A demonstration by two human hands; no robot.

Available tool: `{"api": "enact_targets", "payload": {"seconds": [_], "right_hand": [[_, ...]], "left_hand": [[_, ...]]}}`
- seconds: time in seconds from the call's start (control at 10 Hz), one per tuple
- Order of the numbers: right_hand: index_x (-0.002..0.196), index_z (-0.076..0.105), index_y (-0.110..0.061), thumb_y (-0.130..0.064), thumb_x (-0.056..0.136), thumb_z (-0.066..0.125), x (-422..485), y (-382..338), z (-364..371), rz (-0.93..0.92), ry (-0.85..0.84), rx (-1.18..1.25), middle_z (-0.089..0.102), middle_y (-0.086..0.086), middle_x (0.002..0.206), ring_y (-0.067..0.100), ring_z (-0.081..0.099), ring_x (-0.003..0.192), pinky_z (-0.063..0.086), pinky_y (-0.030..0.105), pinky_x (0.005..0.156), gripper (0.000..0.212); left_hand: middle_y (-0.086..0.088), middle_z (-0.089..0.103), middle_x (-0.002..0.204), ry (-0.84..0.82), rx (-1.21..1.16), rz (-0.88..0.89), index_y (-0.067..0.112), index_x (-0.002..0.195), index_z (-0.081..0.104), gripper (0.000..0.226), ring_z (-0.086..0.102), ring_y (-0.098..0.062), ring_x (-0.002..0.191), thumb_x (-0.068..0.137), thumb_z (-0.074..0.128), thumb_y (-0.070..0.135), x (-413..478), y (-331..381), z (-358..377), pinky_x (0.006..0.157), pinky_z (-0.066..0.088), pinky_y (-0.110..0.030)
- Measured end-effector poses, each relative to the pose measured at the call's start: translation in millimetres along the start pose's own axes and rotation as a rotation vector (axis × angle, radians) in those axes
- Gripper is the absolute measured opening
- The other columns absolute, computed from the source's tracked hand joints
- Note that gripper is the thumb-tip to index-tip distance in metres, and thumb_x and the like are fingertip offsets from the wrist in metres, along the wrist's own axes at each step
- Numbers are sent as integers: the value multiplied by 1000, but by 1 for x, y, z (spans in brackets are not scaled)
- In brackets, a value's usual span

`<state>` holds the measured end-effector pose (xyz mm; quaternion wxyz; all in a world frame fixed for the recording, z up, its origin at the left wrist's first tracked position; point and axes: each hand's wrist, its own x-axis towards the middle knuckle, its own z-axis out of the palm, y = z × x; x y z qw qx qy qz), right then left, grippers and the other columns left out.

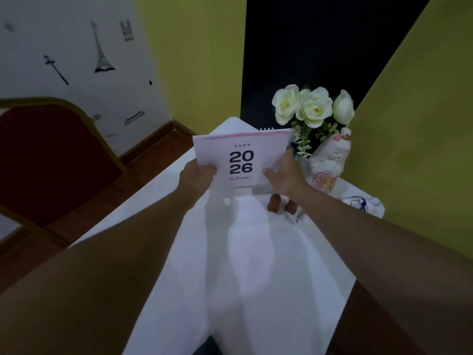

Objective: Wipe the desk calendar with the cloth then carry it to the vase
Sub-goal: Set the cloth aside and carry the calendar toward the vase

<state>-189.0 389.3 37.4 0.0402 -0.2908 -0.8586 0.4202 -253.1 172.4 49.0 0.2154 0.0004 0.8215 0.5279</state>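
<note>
Calendar (240, 160) pinched at its lower corners by left hand (195, 175) and right hand (284, 172) — nearly at the vase (330, 162); cloth (361, 202) lies aside, wiping apparently finished.

A white table (256, 265) carries the things. At its far right corner stands a white vase (330, 162) with pale flowers, and a crumpled white cloth (363, 203) with blue marks lies near it, at the right edge.

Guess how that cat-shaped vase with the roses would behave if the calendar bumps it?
The vase looks glazed ceramic, so probably rigid, slick and breakable. The roses rise above its narrow body, so it may tip rather than slide. The calendar, in the right hand, is already close.
</note>
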Motion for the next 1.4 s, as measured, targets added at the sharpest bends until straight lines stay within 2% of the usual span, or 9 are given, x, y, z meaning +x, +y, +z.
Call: {"api": "enact_targets", "payload": {"seconds": [0.2,0.3,0.4,0.6,0.8,0.9,1.1,1.2,1.4], "right_hand": [[143,26,6,-9,96,58,23,14,3,167,-37,-106,46,22,146,37,40,139,34,44,116,58],[145,18,9,-6,96,56,29,21,6,228,-36,-117,45,24,147,38,41,139,36,41,115,63],[144,19,5,0,95,56,28,25,10,270,-13,-68,49,21,142,36,48,132,43,39,109,61],[143,21,-2,6,89,54,33,26,14,318,-50,21,54,16,134,33,50,127,43,37,106,63],[128,37,4,2,95,43,34,33,12,281,-130,-159,54,10,100,23,54,95,45,28,80,34],[122,35,-2,0,95,42,35,34,14,289,-114,-141,49,2,90,22,50,94,40,30,78,28],[111,40,-9,-5,96,47,23,29,7,294,-81,-77,55,6,100,24,50,92,40,33,77,17],[104,49,-11,-11,96,48,13,20,-5,275,-74,-77,59,5,95,23,56,85,44,30,71,8],[130,50,-8,-24,97,53,-28,-3,-26,178,-14,-40,63,8,118,23,52,92,40,29,76,37]], "left_hand": [[-8,71,117,-34,1,-48,14,127,65,62,65,-32,108,68,54,29,21,-3,30,95,57,-46],[-7,69,118,-76,11,-58,17,130,63,61,63,-31,108,71,53,28,25,-9,41,91,57,-43],[-5,69,117,-94,10,-49,21,128,62,59,63,-30,106,71,51,29,28,-17,49,87,57,-41],[-5,68,123,-162,52,-51,25,135,58,58,60,-31,114,77,53,29,33,-30,51,102,52,-52],[-8,66,127,-141,76,-70,21,137,56,56,60,-34,117,82,54,31,38,-34,57,104,51,-50],[-11,62,132,-121,72,-92,17,141,51,48,58,-35,119,94,55,23,41,-39,59,104,51,-51],[-14,59,135,-102,93,-98,11,141,42,47,58,-33,117,97,56,18,42,-37,55,100,53,-48],[-14,56,137,-115,266,-46,9,143,35,50,59,-34,116,99,56,22,31,-32,47,95,54,-47],[-18,54,143,-151,608,-8,7,148,34,60,58,-40,126,102,54,40,-5,-10,21,100,53,-53]]}}
